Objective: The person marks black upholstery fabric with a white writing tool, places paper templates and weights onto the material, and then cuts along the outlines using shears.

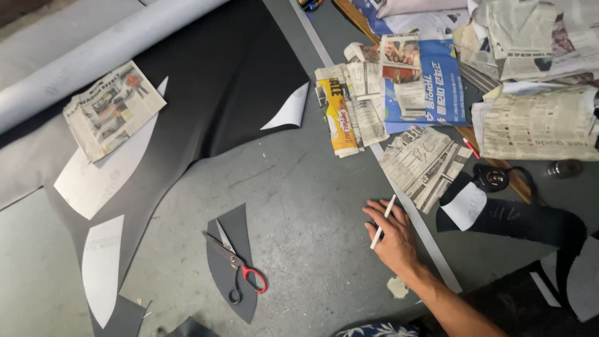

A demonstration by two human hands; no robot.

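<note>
Now white pencil (382, 222) between fingers (374, 215).

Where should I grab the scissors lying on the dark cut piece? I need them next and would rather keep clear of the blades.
Take the scissors by the loop handles, red and black, at their lower right end. The closed blades point up-left, so come in from the lower right, fingers through the loops.
</note>
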